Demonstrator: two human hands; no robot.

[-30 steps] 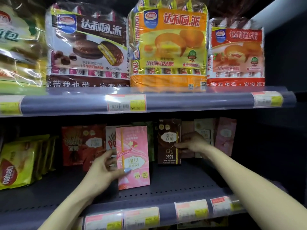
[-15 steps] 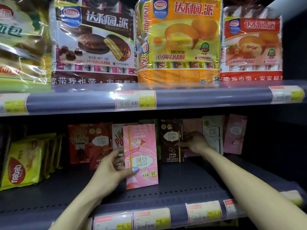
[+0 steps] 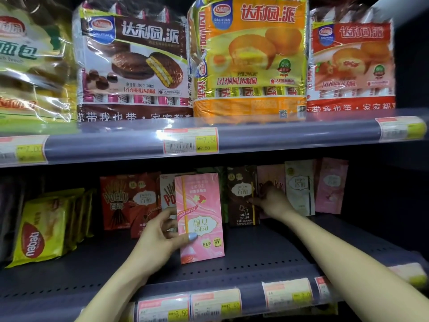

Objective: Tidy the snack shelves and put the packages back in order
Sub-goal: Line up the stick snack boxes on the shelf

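Note:
My left hand (image 3: 162, 235) grips a pink biscuit-stick box (image 3: 199, 217), which stands upside down on the lower shelf (image 3: 267, 254); my thumb lies across its front. My right hand (image 3: 270, 202) reaches to the back row and pinches the right edge of a brown chocolate box (image 3: 241, 196). Right of that hand stand a pink Pocky box (image 3: 270, 180), a pale box (image 3: 299, 187) and another pink box (image 3: 330, 184). Red boxes (image 3: 130, 201) and a white Pocky box (image 3: 166, 194) stand behind my left hand.
Yellow Nabati packs (image 3: 44, 228) fill the lower shelf's left end. The upper shelf (image 3: 290, 135) carries large pie bags: brown (image 3: 134, 59), orange (image 3: 250, 56) and red (image 3: 352, 63). Price tags (image 3: 190, 141) line both shelf rails.
The view has drawn closer and shifted slightly. Both hands keep their holds on the pink box and the brown box; the boxes have barely moved.

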